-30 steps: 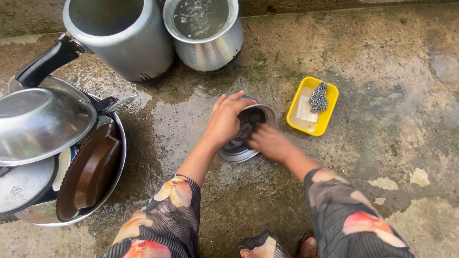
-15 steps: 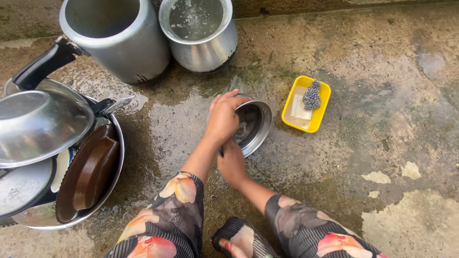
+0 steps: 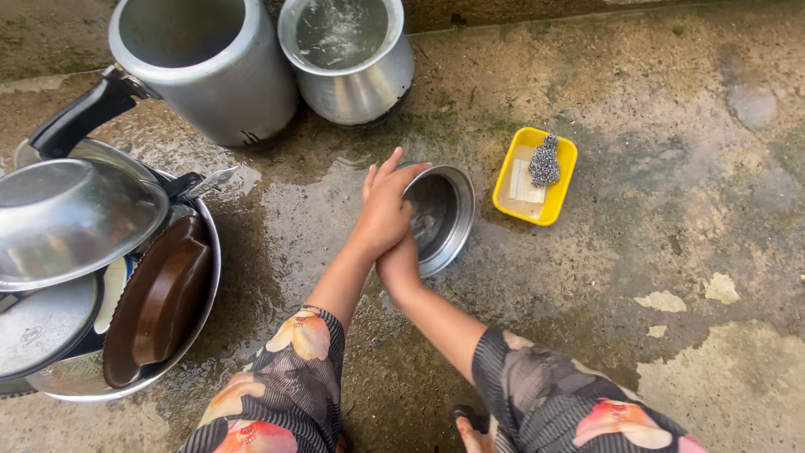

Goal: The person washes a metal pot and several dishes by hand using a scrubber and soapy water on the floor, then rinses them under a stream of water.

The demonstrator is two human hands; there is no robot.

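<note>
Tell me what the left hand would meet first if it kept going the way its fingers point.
The left hand points up and right across the steel bowl it grips; beyond that, probably the water-filled steel pot, though depth is unclear.

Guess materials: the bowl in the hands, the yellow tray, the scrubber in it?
Bowl: looks like polished steel; bright grey, mirror-like rim. Yellow tray: probably plastic; opaque, glossy, rounded moulded corners. Scrubber: seemingly coiled metal wire; grey, glittery, tangled texture.

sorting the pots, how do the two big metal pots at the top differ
The left pot is taller, matte grey, has a black handle and looks empty. The right pot is shorter, rounder, shinier, has no visible handle and holds water. Both are open metal vessels standing upright, side by side on the wet floor.
</note>
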